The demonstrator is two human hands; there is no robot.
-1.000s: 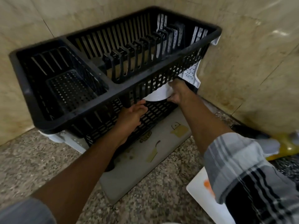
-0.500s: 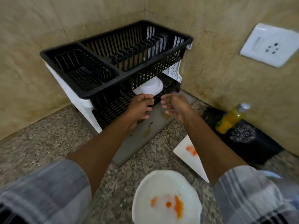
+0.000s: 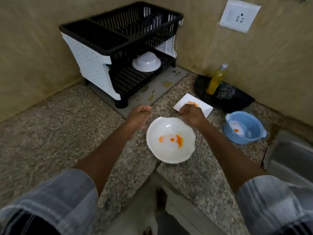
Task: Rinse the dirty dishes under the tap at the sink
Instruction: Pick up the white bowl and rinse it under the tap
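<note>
A white bowl [image 3: 170, 139] smeared with orange food sits on the granite counter in front of me. Behind it lies a white square plate [image 3: 202, 106] with an orange stain. A blue bowl [image 3: 245, 127] with orange residue stands to the right, near the steel sink [image 3: 288, 155]. A clean white bowl [image 3: 146, 62] lies upside down on the lower shelf of the black dish rack [image 3: 122, 43]. My left hand [image 3: 138, 114] hovers left of the white bowl's far rim, fingers loosely curled, holding nothing. My right hand [image 3: 192, 114] hovers over the bowl's far rim and the plate's near edge, also holding nothing.
A yellow soap bottle [image 3: 216, 79] and a steel scrubber [image 3: 226, 92] sit on a black tray [image 3: 240, 100] against the right wall. A grey mat [image 3: 152, 92] lies under the rack. A wall socket [image 3: 239, 15] is above.
Both hands have drawn back from the rack's lower shelf, leaving the white bowl there, and now hover over the dirty dishes. My head has pulled back too.
</note>
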